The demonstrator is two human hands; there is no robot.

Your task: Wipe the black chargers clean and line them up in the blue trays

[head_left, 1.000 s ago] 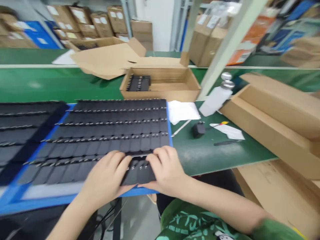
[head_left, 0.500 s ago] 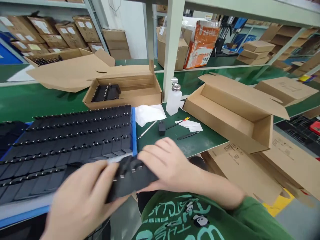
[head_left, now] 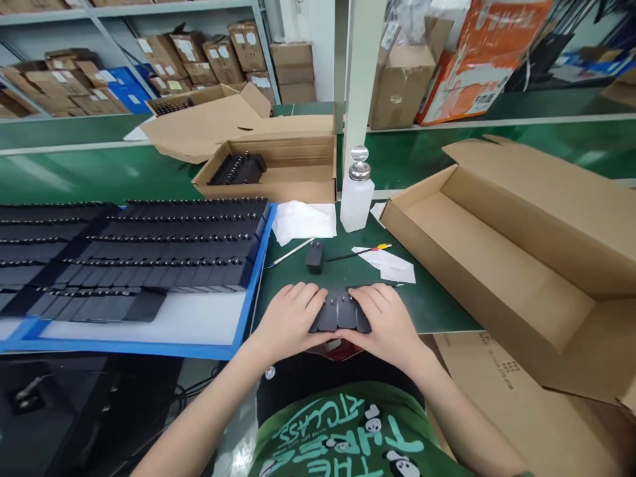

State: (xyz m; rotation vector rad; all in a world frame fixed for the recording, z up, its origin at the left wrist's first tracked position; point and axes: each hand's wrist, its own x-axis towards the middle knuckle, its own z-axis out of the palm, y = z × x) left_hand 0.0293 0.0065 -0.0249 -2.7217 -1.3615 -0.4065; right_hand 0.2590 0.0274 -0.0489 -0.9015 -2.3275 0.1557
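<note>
Black adapters held in a short row at the table's near edge

The left hand and right hand are closed on a row of black adapters, pressing from 9 and 3 o'clock. The row's long axis runs left to right; the prongs point to 12 o'clock. The shirt writing is not readable.

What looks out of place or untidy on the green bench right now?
A single black adapter stands apart from the tray rows. Both hands, left hand and right hand, press a small batch of black parts at the bench edge. Nothing spilled.
</note>
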